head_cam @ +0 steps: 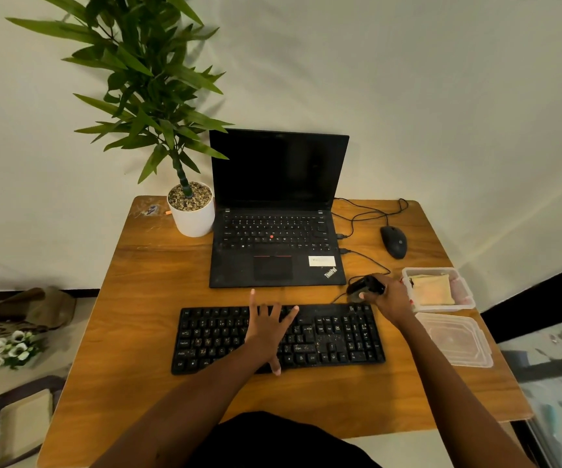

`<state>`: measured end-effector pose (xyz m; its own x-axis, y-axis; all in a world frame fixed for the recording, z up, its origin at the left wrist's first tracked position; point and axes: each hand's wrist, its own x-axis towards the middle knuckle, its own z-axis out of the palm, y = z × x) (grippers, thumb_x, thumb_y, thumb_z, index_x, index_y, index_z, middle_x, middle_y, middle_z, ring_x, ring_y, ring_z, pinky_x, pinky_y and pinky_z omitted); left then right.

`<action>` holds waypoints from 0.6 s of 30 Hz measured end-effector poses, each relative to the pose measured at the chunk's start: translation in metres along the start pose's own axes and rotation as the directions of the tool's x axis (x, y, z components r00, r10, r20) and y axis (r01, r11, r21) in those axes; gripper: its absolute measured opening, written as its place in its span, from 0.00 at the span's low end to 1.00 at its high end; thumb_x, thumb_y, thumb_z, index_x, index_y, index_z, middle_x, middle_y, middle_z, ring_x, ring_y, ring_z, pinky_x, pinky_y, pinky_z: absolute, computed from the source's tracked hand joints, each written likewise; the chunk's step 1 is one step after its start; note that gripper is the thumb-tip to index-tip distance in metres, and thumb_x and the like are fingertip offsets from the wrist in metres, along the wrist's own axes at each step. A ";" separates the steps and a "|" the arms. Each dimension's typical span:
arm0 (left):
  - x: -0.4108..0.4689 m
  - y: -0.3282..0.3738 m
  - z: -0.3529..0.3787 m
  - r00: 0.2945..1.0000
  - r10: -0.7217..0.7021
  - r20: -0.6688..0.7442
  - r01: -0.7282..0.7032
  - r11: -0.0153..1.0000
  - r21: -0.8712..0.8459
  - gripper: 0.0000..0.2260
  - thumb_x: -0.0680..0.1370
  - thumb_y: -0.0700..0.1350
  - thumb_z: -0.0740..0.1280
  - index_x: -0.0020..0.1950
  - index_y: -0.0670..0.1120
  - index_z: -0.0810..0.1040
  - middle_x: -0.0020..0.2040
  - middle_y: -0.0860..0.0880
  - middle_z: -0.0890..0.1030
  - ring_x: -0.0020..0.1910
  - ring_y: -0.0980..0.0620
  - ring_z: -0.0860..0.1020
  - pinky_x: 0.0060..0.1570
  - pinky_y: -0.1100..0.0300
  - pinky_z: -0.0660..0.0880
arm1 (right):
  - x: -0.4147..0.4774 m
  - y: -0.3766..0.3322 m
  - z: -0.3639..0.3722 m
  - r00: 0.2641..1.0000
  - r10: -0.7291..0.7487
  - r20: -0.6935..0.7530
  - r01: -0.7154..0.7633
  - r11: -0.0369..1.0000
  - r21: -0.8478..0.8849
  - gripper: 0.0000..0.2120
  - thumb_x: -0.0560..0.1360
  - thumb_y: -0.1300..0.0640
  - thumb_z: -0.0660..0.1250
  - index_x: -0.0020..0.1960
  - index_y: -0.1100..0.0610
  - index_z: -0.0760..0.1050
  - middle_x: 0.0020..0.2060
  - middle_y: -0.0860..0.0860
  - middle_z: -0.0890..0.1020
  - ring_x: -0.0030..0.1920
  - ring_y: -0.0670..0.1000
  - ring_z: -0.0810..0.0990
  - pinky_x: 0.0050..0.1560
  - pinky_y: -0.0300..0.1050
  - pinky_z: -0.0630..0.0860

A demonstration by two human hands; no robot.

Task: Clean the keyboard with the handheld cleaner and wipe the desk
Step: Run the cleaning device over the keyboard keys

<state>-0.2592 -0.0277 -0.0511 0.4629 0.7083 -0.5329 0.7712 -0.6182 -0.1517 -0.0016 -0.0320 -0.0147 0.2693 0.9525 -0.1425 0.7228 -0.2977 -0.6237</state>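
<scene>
Resting flat on the middle of the dusty black plastic keyboard (340,336), the left grip (268,332) has its fingers straight and spread wide, the palm pressing the keys and holding nothing. Pale specks dot the keys, thickest toward the right block. The keyboard lies across the near middle of the brown wooden bench (144,298), parallel to the front edge.

The right grip (389,297) is curled round a small black handheld cleaner (362,287), which sits just beyond the keyboard's far right corner and near the front right corner of the open black laptop (276,244). Whether the cleaner touches the bench I cannot tell. The laptop's screen is dark, and it stands at the middle of the far edge.

At the far left corner stands a white round pot (193,217) with a tall green leafy plant. A black corded mouse (393,242) lies toward the far right corner. Along the right edge, a clear plastic box (465,288) holds a folded yellowish cloth (433,290), just beside the right grip, and a second clear plastic tray (455,339) lies nearer the front.
</scene>
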 end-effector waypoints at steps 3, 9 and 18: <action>-0.001 0.000 -0.001 1.000 -0.002 0.000 0.002 1.000 -0.002 0.59 0.62 0.67 0.73 0.76 0.53 0.34 0.76 0.39 0.52 0.74 0.36 0.55 0.60 0.30 0.28 | -0.001 -0.001 -0.007 1.000 0.018 0.002 -0.018 0.998 0.057 0.14 0.68 0.64 0.73 0.52 0.63 0.78 0.43 0.52 0.79 0.46 0.51 0.75 0.45 0.41 0.67; -0.001 0.001 -0.001 1.000 0.001 -0.002 -0.001 1.000 0.000 0.58 0.62 0.67 0.72 0.76 0.54 0.34 0.76 0.39 0.52 0.74 0.36 0.54 0.61 0.30 0.29 | -0.005 0.002 0.002 0.995 0.064 0.074 -0.063 0.998 -0.019 0.12 0.68 0.65 0.72 0.51 0.63 0.78 0.43 0.52 0.79 0.46 0.53 0.76 0.38 0.33 0.66; -0.001 0.000 0.000 1.000 0.002 0.000 -0.002 1.000 0.018 0.58 0.62 0.68 0.72 0.76 0.54 0.34 0.76 0.39 0.52 0.73 0.35 0.55 0.59 0.30 0.28 | -0.009 -0.004 -0.001 0.996 0.088 0.010 -0.088 0.996 0.034 0.14 0.68 0.63 0.73 0.53 0.63 0.78 0.45 0.56 0.81 0.50 0.56 0.78 0.43 0.40 0.68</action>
<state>-0.2598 -0.0284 -0.0503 0.4643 0.7073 -0.5330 0.7624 -0.6255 -0.1659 -0.0060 -0.0399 -0.0102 0.3250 0.9233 -0.2046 0.6742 -0.3779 -0.6346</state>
